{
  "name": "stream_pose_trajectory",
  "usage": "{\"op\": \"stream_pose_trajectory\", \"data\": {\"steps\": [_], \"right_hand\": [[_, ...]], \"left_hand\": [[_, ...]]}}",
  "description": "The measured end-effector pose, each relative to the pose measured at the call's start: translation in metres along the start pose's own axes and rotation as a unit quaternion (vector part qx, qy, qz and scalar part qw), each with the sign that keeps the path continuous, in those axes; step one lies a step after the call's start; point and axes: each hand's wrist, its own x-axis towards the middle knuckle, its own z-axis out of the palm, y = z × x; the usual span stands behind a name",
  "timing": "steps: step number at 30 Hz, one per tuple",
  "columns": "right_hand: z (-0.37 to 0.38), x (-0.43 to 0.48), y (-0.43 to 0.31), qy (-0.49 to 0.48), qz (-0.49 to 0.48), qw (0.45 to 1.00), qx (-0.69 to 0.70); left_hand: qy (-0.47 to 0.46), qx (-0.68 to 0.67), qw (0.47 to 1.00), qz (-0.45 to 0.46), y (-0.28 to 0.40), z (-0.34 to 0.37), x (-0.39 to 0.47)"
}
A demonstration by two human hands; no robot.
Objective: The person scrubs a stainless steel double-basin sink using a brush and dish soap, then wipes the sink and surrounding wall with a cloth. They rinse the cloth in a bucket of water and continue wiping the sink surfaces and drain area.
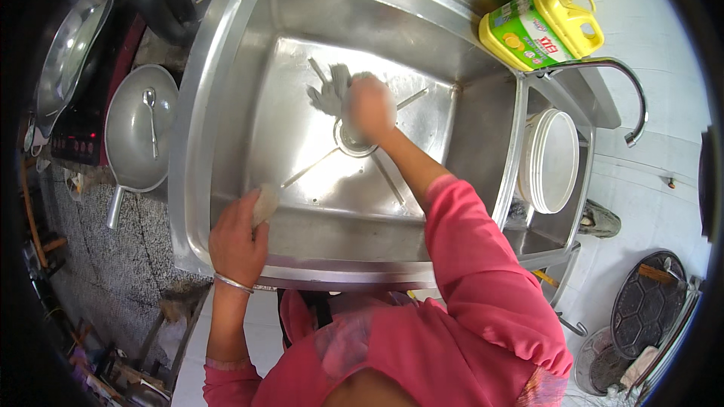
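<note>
Below me is a stainless steel sink basin [317,192] with a round drain and grooves in its floor. My right hand [370,108], blurred, is over the basin floor just above the drain, against a bunched grey cloth [335,87]; how its fingers grip is too blurred to tell. At the basin's near left corner, my left hand [240,237], with a bracelet on the wrist, holds a pale beige piece [265,205], perhaps a sponge, between thumb and fingers.
A yellow pump jug of dish soap [537,28] stands at the back right beside a curved faucet [636,85]. A white bucket [551,161] sits in the narrow right compartment. Left of the sink are a grey pan [127,141] with a spoon [151,118], a metal wok [73,56] and a black kettle [164,0].
</note>
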Motion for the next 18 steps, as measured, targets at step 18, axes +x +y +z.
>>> {"op": "stream_pose_trajectory", "data": {"steps": [18], "right_hand": [[-0.109,0.029,0.107,0.087,-0.161,0.971,-0.153]], "left_hand": [[-0.037,0.027,0.998,-0.038,0.005,0.001,-0.001]]}}
